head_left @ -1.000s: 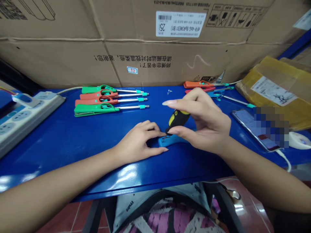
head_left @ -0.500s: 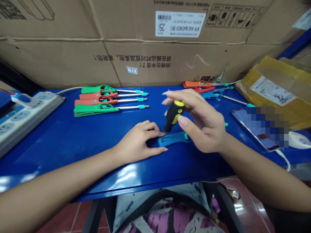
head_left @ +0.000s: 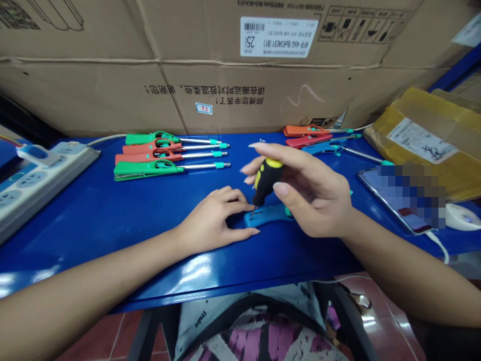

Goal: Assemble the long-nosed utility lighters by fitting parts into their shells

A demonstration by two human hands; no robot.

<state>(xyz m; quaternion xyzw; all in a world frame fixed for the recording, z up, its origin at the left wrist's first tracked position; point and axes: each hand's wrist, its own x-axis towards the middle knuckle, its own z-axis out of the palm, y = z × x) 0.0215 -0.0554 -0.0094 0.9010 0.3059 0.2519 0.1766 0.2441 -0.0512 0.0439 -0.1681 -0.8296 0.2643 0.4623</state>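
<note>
A blue gas lighter (head_left: 269, 214) lies on its side on the blue tabletop. My left hand (head_left: 212, 220) steadies its handle end, thumb on the near side and fingers on the far side. In my right hand (head_left: 315, 195) is a short black-and-yellow screwdriver (head_left: 266, 184), held between thumb and fingers and tilted slightly. Its thin shaft points down, with the tip at the lighter's handle end, between my left thumb and forefinger. The lighter's other end is hidden behind my right hand.
Green and orange lighters (head_left: 150, 169) lie in a row at the back left. Several more lighters (head_left: 308, 140) are at the back right, near a phone (head_left: 394, 200) and a yellow-taped parcel (head_left: 421, 140). A power strip (head_left: 48, 175) sits left; a large cardboard box (head_left: 112, 90) stands behind.
The screwdriver's handle has turned, its yellow patches now facing left. My right fingers have shifted around it. My left hand and the blue lighter have stayed in place.
</note>
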